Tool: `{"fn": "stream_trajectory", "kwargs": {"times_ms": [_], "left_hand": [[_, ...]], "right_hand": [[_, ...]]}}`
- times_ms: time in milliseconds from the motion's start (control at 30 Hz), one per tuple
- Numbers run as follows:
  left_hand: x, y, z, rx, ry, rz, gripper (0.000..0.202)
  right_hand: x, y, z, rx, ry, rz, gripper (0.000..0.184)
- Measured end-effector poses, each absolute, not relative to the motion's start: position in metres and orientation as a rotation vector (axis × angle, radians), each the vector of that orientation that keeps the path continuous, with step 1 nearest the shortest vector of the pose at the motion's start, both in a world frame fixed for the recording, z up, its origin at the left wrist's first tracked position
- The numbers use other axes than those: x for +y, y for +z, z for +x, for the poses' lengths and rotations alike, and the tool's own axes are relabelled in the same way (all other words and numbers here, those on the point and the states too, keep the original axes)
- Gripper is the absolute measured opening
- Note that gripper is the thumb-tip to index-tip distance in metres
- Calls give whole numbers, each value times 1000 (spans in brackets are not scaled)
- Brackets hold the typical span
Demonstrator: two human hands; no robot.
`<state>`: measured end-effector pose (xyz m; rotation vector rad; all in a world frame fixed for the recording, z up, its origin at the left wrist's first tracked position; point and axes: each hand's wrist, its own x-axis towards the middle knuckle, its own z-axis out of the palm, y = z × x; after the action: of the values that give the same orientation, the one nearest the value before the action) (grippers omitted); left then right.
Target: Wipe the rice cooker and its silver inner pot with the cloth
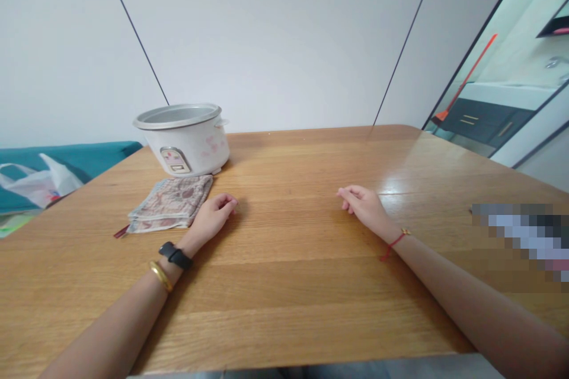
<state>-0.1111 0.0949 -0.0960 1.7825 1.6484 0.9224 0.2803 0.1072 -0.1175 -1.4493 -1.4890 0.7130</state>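
My left hand rests on the wooden table with its fingers loosely curled and closed, and no object shows in it. It lies against the right edge of a folded patterned cloth, which has a dark red strap or tag at its near left corner. Just behind the cloth stands a white rice cooker with no lid on, its pink floral print and front switch panel facing me. Farther right, my right hand lies on the bare wood, fingers curled in and closed, with nothing visible in it.
A teal seat with a white plastic bag on it is beyond the table's left edge. A pixelated item lies at the right. A pale panelled wall rises behind; an orange broom leans in the room at right.
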Motion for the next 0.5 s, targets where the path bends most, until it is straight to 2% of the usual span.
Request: {"fn": "stream_trajectory", "kwargs": {"times_ms": [500], "left_hand": [[95,-95,-110,1666,909,1813,38]], "right_hand": [[109,-120,281,-1489,722,-1458,50]]}}
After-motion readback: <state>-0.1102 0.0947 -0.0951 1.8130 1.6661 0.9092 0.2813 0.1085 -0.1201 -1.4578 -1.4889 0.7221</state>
